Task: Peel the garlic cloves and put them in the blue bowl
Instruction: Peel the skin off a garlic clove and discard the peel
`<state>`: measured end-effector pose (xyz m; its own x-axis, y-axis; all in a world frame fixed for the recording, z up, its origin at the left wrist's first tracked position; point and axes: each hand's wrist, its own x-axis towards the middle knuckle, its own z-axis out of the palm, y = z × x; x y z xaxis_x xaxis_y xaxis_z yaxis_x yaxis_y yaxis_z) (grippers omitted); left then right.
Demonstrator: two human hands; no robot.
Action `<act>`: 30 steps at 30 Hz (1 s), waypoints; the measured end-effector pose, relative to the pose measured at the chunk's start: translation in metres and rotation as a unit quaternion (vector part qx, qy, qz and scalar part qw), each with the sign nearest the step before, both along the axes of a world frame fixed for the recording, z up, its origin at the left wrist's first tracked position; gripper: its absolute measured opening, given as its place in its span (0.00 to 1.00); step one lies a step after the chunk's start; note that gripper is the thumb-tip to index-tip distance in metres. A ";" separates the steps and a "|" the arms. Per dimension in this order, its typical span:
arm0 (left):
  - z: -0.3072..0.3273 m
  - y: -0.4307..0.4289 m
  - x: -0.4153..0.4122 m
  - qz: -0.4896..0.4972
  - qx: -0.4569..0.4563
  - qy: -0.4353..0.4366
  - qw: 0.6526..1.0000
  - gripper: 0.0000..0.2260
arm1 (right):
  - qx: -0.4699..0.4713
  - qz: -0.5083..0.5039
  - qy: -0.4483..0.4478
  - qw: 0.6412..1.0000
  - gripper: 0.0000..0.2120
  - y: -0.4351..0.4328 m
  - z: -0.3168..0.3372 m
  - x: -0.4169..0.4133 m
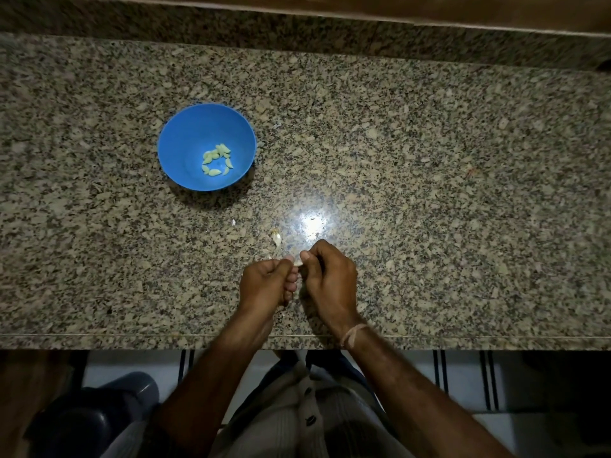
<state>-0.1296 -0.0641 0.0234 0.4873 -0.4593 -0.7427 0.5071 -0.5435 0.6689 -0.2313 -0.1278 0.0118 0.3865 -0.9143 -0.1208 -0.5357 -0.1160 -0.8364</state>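
The blue bowl [185,133] stands on the speckled granite counter at the left of centre, with several pale peeled garlic cloves [216,159] in its bottom. Near the counter's front edge my left hand [266,283] and my right hand [329,276] meet, fingers curled. Between their fingertips they pinch a small pale garlic clove [297,262], mostly hidden by the fingers. Pale garlic skin [277,241] lies on the counter just beyond my left hand.
A small white skin scrap [233,222] lies between the bowl and my hands. A bright light glare [312,224] shines on the granite counter [429,180]. A raised granite ledge [297,31] runs along the back. A dark bin [99,418] stands on the floor below left.
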 end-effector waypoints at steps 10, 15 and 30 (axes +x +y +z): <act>-0.004 0.000 -0.005 0.058 -0.006 -0.032 0.998 0.12 | -0.015 -0.033 -0.032 0.999 0.15 0.001 -0.005 -0.005; -0.014 0.010 0.002 0.023 -0.006 -0.147 0.989 0.11 | -0.063 0.060 0.011 0.996 0.09 -0.006 -0.014 -0.017; 0.003 0.010 -0.005 -0.075 -0.053 -0.248 0.964 0.04 | 0.342 -0.046 -0.231 0.910 0.06 -0.002 -0.003 -0.016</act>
<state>-0.1348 -0.0538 0.0263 0.6926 -0.6126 -0.3808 0.0314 -0.5019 0.8644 -0.2472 -0.1300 0.0092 0.4662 -0.7175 -0.5175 -0.0901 0.5434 -0.8346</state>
